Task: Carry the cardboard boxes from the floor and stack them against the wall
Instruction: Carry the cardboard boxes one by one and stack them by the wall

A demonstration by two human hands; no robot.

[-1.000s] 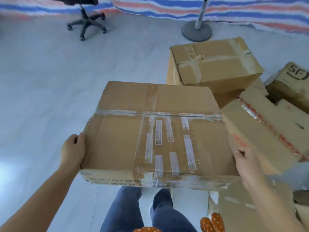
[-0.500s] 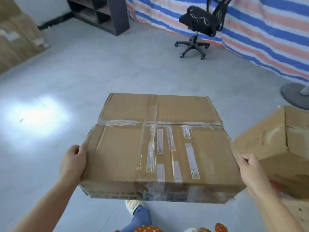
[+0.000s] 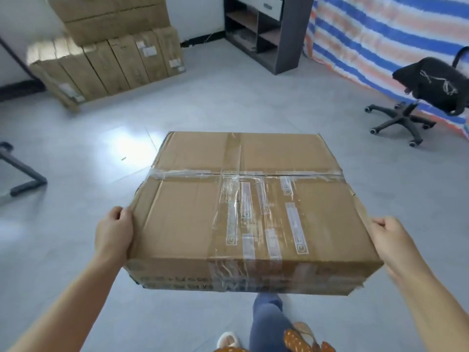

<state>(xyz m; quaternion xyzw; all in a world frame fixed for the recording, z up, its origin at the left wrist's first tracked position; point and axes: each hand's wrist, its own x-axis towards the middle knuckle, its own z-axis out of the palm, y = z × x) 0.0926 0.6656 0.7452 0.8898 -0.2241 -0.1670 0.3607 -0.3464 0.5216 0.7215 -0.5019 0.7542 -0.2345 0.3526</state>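
Note:
I carry a flat, wide cardboard box (image 3: 203, 219) level in front of me, its top crossed with clear tape and white strips. My left hand (image 3: 113, 231) grips its left side, thumb on the top edge. My right hand (image 3: 389, 237) grips the right side the same way. Far ahead at the upper left, a stack of cardboard boxes (image 3: 109, 57) stands against the white wall: several tall narrow ones upright in a row, larger ones on top of them.
A dark shelf unit (image 3: 266, 31) stands at the back wall. A black office chair (image 3: 429, 97) sits at the right before a striped tarp (image 3: 380, 29). A dark metal leg (image 3: 22, 174) lies at the left edge. Grey tiled floor (image 3: 228, 110) stretches between me and the stack.
My view has swung left: the loose boxes on the right have left the frame and the wall stack and shelf unit have come into sight. Both hands hold the box as before.

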